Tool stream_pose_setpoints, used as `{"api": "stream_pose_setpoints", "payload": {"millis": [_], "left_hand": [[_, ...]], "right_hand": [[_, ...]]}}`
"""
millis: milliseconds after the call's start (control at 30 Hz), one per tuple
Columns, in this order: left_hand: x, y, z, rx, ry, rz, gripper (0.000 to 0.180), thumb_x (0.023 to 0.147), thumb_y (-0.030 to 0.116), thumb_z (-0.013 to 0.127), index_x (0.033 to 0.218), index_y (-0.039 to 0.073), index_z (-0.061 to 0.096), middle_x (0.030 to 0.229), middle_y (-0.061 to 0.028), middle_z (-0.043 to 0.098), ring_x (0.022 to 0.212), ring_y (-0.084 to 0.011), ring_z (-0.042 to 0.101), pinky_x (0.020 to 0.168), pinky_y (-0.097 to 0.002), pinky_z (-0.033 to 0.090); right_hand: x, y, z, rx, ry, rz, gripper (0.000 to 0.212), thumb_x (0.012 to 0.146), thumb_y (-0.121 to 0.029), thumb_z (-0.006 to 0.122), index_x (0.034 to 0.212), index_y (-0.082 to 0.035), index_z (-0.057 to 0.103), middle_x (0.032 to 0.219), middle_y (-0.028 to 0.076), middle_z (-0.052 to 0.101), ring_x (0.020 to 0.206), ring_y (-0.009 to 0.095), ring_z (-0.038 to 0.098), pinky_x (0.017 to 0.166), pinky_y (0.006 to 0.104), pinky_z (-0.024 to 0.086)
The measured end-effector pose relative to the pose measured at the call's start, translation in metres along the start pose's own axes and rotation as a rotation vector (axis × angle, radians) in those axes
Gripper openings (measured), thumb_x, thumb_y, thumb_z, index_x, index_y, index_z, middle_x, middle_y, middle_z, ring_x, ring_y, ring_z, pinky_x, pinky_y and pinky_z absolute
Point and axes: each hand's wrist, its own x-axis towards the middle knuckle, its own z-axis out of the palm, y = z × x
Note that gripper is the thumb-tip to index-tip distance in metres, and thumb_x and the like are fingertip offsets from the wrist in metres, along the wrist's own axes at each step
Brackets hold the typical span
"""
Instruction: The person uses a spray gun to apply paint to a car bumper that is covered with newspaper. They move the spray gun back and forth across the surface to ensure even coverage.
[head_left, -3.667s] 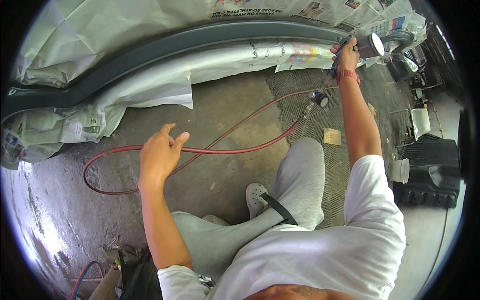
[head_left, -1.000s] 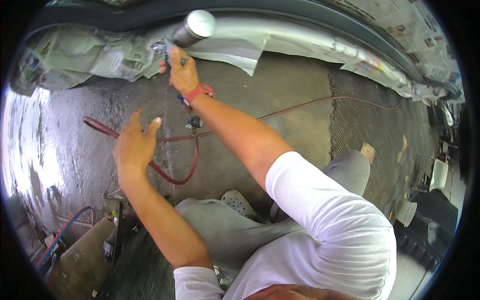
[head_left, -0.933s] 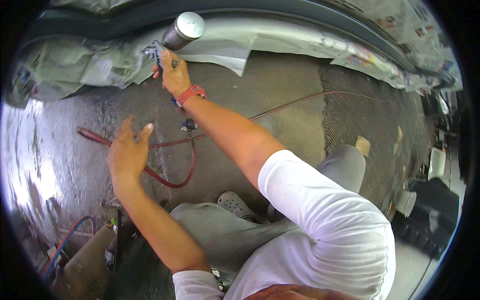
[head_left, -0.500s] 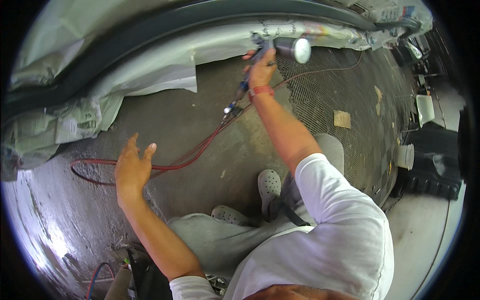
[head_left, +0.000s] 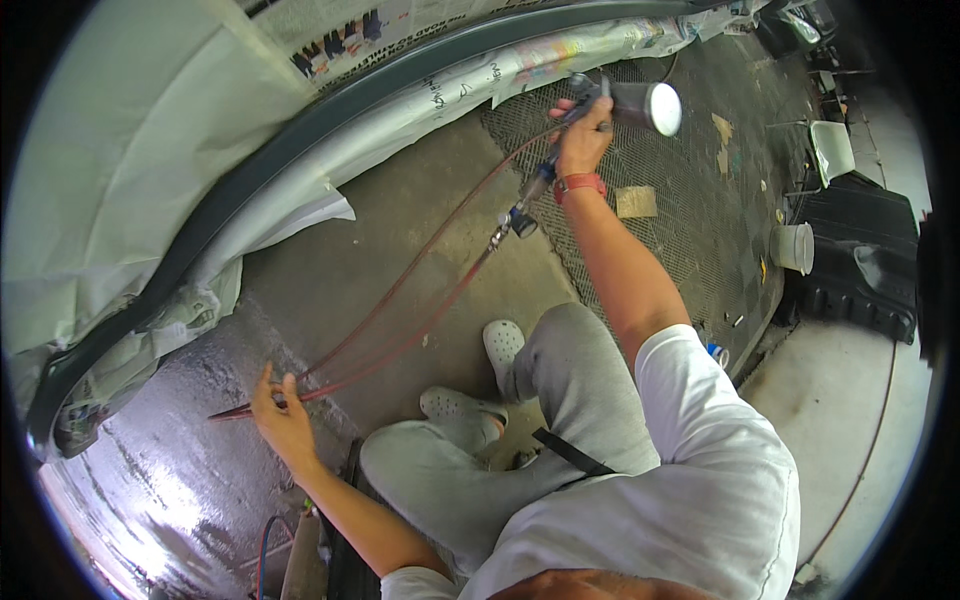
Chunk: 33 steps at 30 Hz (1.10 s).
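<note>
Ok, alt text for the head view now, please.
A person's right hand holds a spray gun with a grey cup near a long, dark, curved strip edged with masking paper; the left hand is at a loop of red hose, its grip unclear.

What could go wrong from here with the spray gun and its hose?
The red hose doubles back by the left hand, so it might catch and tug the spray gun in the right hand. The loose paper flap beneath the dark gray trim could lift against it. Both hands are bare, so spray might reach skin.
</note>
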Motion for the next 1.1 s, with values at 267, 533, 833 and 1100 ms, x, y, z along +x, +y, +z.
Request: {"api": "stream_pose_setpoints", "payload": {"millis": [267,533,833,1100], "left_hand": [[-0.063,0.053,-0.114,0.025,-0.114,0.013,0.039,0.101,0.023,0.075,0.133,0.001,0.072,0.101,-0.0147,0.071,0.086,-0.0277,0.062,0.082,-0.0447,0.051],[-0.076,0.127,-0.106,0.038,-0.216,-0.076,0.036,0.104,0.025,0.071,0.133,0.003,0.073,0.108,-0.0185,0.073,0.093,-0.0339,0.065,0.085,-0.0458,0.051],[-0.099,0.318,0.02,-0.018,-0.373,-0.07,0.037,0.106,0.027,0.069,0.133,0.002,0.072,0.11,-0.0194,0.072,0.099,-0.0336,0.066,0.088,-0.0459,0.053],[-0.136,0.46,0.076,-0.046,-0.452,-0.279,0.034,0.106,0.027,0.069,0.13,0.003,0.073,0.113,-0.02,0.074,0.101,-0.0329,0.068,0.088,-0.0452,0.054]], "right_hand": [[-0.067,-0.12,0.031,-0.067,-0.556,0.384,0.063,0.115,-0.057,0.037,0.128,-0.003,0.067,0.091,0.01,0.078,0.067,0.016,0.072,0.046,0.0294,0.05],[0.078,-0.147,0.006,-0.158,-0.386,0.264,0.061,0.115,-0.053,0.04,0.111,0.001,0.066,0.079,0.013,0.074,0.062,0.019,0.072,0.042,0.0318,0.05],[0.326,-0.133,-0.101,-0.226,-0.283,0.107,0.061,0.115,-0.054,0.04,0.116,-0.002,0.07,0.079,0.012,0.075,0.06,0.019,0.07,0.052,0.031,0.054],[0.463,-0.153,-0.156,-0.294,-0.106,0.073,0.059,0.115,-0.054,0.042,0.104,-0.003,0.069,0.078,0.011,0.074,0.059,0.02,0.068,0.054,0.0332,0.053]]}}
